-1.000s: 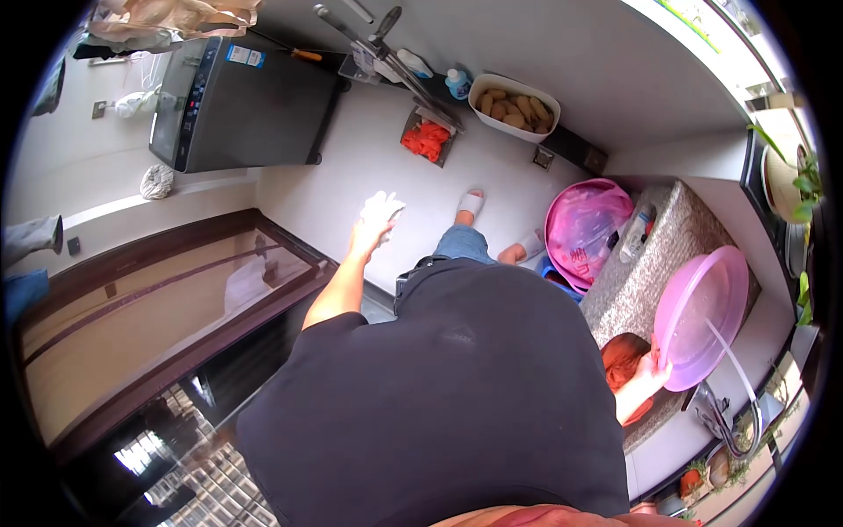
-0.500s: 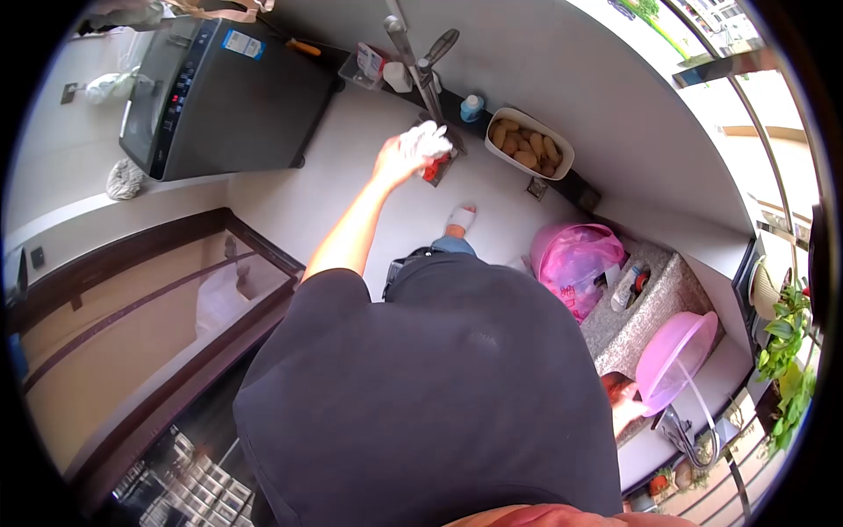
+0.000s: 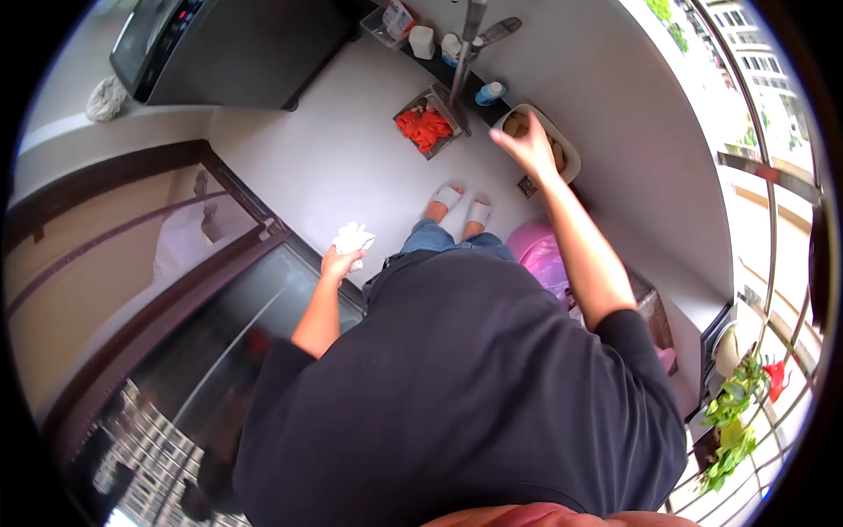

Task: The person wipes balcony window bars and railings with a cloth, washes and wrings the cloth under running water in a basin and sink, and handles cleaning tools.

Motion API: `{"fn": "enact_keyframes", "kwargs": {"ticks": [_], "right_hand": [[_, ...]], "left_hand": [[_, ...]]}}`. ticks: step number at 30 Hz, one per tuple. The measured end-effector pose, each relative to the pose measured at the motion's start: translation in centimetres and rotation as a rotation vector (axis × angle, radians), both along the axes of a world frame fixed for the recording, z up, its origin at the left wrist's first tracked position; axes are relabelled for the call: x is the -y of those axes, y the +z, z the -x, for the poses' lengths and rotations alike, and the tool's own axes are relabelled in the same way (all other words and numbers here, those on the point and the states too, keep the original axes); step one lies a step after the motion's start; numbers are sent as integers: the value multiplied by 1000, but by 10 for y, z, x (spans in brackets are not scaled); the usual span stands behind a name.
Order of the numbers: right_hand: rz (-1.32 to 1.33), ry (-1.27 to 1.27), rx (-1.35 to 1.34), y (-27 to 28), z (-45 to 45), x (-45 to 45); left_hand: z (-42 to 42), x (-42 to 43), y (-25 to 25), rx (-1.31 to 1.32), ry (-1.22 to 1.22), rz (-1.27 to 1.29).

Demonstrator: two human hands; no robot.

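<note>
My left hand is closed around a crumpled white tissue or cloth, held out low on the left side of my body. On the other side, my right hand reaches forward over the white container by the wall. Its thumb and fingers are spread and nothing shows in them. Brown potatoes lie in this container, partly hidden behind the hand. Whether the fingers touch the container, I cannot tell.
A long-handled dustpan holding bright red material stands ahead on the floor. A blue-white bottle is at the wall. The dark appliance is at upper left, a pink bag-lined bin to the right, a sliding glass door to the left.
My left hand has drawn back from the dustpan with the white tissue or cloth. My right hand has left the pink basin area and now reaches over the potato container. Both feet now show.
</note>
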State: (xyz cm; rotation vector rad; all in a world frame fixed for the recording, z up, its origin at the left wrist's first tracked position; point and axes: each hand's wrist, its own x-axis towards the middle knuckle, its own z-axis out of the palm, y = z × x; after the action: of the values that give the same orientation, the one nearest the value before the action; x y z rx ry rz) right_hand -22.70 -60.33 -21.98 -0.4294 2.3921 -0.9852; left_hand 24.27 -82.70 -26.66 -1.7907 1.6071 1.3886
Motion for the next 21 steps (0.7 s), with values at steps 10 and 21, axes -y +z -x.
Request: {"fn": "enact_keyframes", "kwargs": {"ticks": [10,21], "right_hand": [[308,-290,-101,-70,56,182],[263,-36,14,21,7,124]], "left_hand": [[-71,-76,0,-136,132,139],[-72,-71,10,-193,89,-37]]}}
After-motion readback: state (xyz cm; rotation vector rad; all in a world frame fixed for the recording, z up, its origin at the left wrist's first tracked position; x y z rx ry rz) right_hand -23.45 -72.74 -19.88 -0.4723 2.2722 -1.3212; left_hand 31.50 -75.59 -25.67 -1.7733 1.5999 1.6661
